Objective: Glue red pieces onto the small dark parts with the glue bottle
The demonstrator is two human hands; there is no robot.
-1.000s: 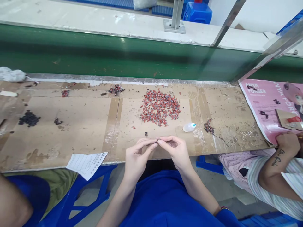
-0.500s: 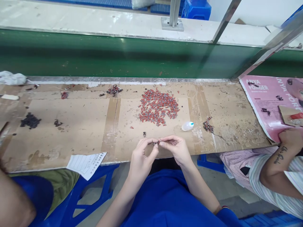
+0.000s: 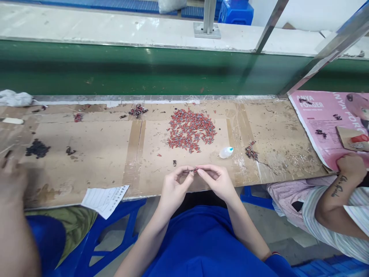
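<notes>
My left hand (image 3: 176, 188) and my right hand (image 3: 219, 181) meet fingertip to fingertip over the front edge of the cardboard-covered table (image 3: 95, 154). Both are closed in a pinch on a small dark and red piece (image 3: 195, 170), mostly hidden by the fingers. Beyond them spreads a pile of small red and silver parts (image 3: 190, 129). A tiny dark part (image 3: 174, 163) lies just past my left hand. To the right stand a small white bottle with a blue tip (image 3: 226, 152) and a cluster of dark reddish parts (image 3: 251, 151).
Black parts (image 3: 37, 148) and a paper sheet (image 3: 105, 200) lie left. Another cluster (image 3: 138, 110) is at the back. A person's hand (image 3: 13, 173) is at far left, another's (image 3: 351, 167) at right by a pink poster (image 3: 317, 127). A green panel (image 3: 129, 69) runs behind.
My fingertips have drawn closer together around the small piece. At far left, a person's hand has come into view over the table. The whole view has shifted slightly.
</notes>
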